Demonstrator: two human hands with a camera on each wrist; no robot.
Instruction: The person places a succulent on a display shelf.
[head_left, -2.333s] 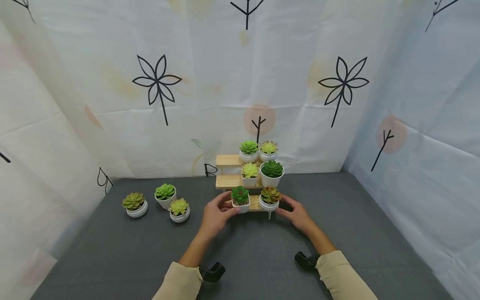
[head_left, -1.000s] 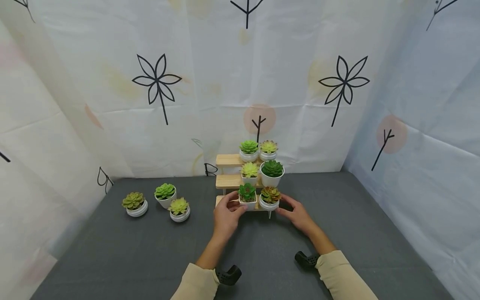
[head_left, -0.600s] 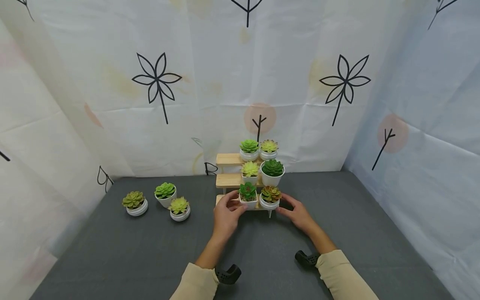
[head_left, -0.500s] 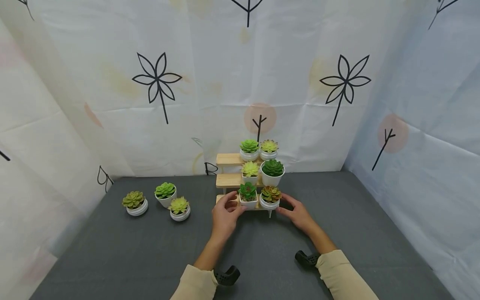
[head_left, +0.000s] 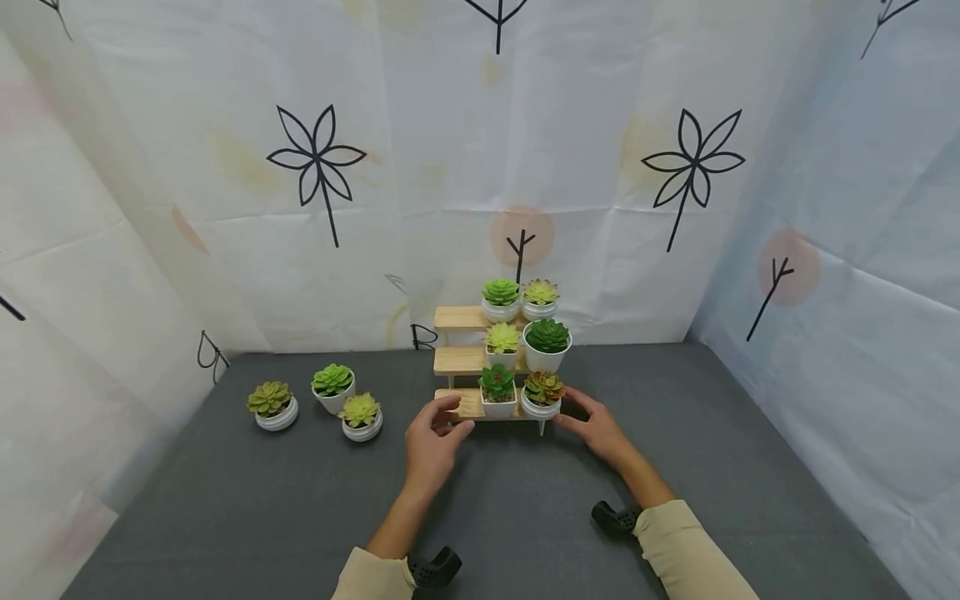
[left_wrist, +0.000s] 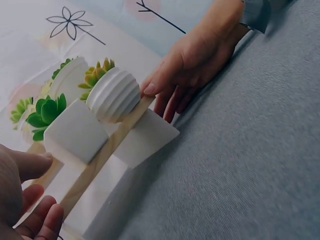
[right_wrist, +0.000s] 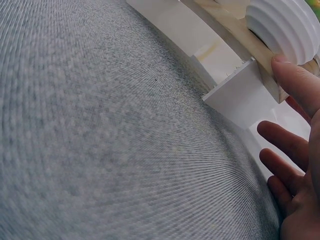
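Observation:
A three-step wooden stand (head_left: pixel 459 362) with white supports holds several potted succulents. On its bottom step a dark green succulent in a square white pot (head_left: pixel 498 408) stands beside a reddish-brown one in a ribbed round pot (head_left: pixel 541 410). My left hand (head_left: pixel 433 446) is off to the left of the square pot, fingers loosely bent with nothing between them; the left wrist view shows its thumb (left_wrist: pixel 37 165) apart from that pot. My right hand (head_left: pixel 596 429) grips the right end of the bottom step, its thumb (right_wrist: pixel 295 80) on the board's corner by the ribbed pot.
On the grey table (head_left: pixel 517 517), left of the stand, are an olive-green succulent (head_left: pixel 272 404), a bright green one (head_left: pixel 332 385) and a yellow-green one (head_left: pixel 361 417), all in white pots. A patterned white cloth (head_left: pixel 450 150) hangs behind and at both sides.
My left hand slid the square-potted succulent rightward on the bottom step, closer to the ribbed pot. It then let go and drew back left. My right hand stayed at the stand's end.

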